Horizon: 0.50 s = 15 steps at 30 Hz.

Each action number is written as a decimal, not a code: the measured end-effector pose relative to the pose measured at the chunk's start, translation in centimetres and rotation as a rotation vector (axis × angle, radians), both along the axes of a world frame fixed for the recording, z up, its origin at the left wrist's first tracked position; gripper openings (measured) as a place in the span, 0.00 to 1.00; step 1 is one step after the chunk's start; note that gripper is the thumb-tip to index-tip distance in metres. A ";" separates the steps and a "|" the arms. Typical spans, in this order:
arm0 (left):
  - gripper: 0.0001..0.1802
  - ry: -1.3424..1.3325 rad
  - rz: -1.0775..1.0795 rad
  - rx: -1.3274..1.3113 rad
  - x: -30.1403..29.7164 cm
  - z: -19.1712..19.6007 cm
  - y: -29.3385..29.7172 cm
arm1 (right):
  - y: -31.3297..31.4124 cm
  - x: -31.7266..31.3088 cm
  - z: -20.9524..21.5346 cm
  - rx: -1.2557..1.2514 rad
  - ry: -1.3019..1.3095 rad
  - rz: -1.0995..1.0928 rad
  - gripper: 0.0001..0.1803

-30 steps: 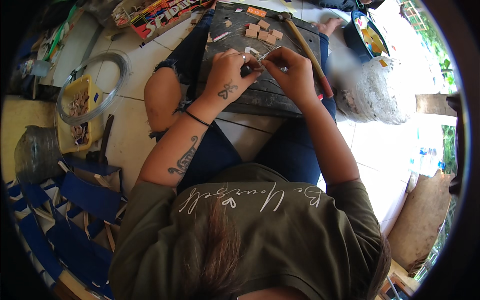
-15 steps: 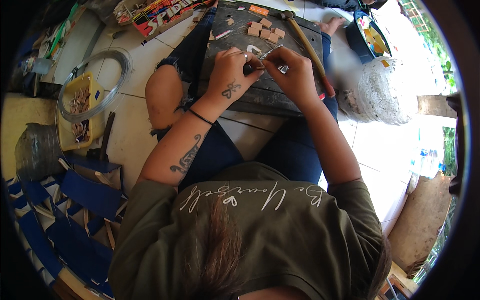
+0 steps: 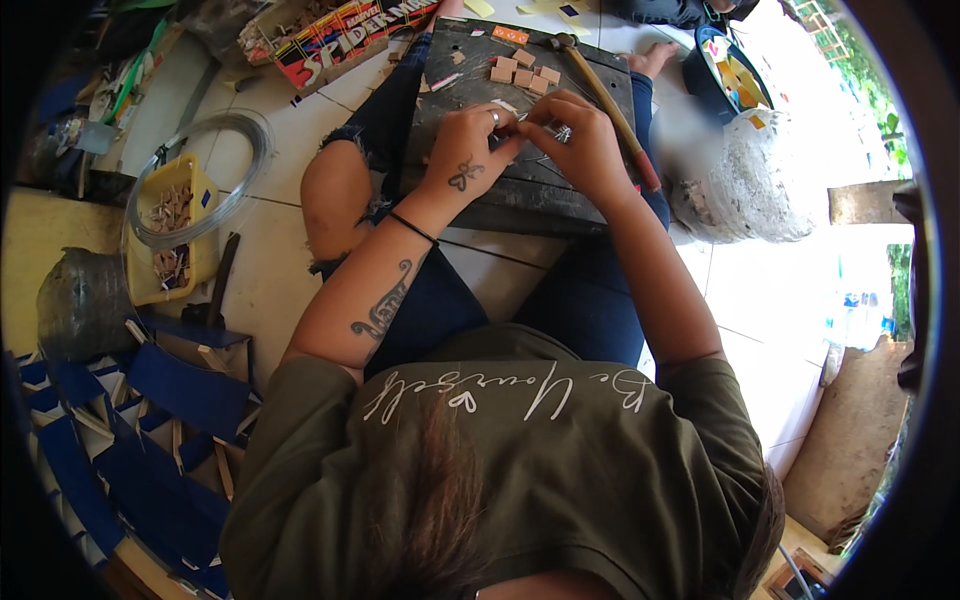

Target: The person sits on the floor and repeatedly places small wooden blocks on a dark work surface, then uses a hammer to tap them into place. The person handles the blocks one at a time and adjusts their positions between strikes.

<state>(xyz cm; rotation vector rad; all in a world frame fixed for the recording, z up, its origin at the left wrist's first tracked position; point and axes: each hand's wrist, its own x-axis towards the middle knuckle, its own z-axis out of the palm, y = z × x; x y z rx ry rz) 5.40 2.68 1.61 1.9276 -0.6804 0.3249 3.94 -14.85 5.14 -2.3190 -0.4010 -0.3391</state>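
My left hand [image 3: 465,150] and my right hand [image 3: 582,140] meet fingertip to fingertip over a dark board [image 3: 520,195] that lies across my lap. My left fingers pinch a small pale piece [image 3: 515,118]. My right fingers close on a small metal tool [image 3: 558,130] right beside it. Several tan square tiles [image 3: 520,70] lie on the board's far part. A hammer with a wooden handle [image 3: 612,100] rests along the board's right edge, just beyond my right hand.
A yellow tray of small bits [image 3: 175,230] sits at the left inside a coil of wire [image 3: 245,150]. A colourful box [image 3: 340,35] lies at the top, with a blue bowl [image 3: 725,80] and a white mesh bag [image 3: 745,185] at the right. Blue slats [image 3: 150,400] pile up at lower left.
Both hands stay together over the board. Their fingers have shifted slightly around the small piece, and a thin pale sliver seen between them earlier no longer shows.
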 end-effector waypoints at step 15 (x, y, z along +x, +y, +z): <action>0.08 0.090 -0.051 -0.101 -0.1 0.0 -0.3 | -7.5 -1.8 -1.4 -0.134 0.169 -0.325 0.19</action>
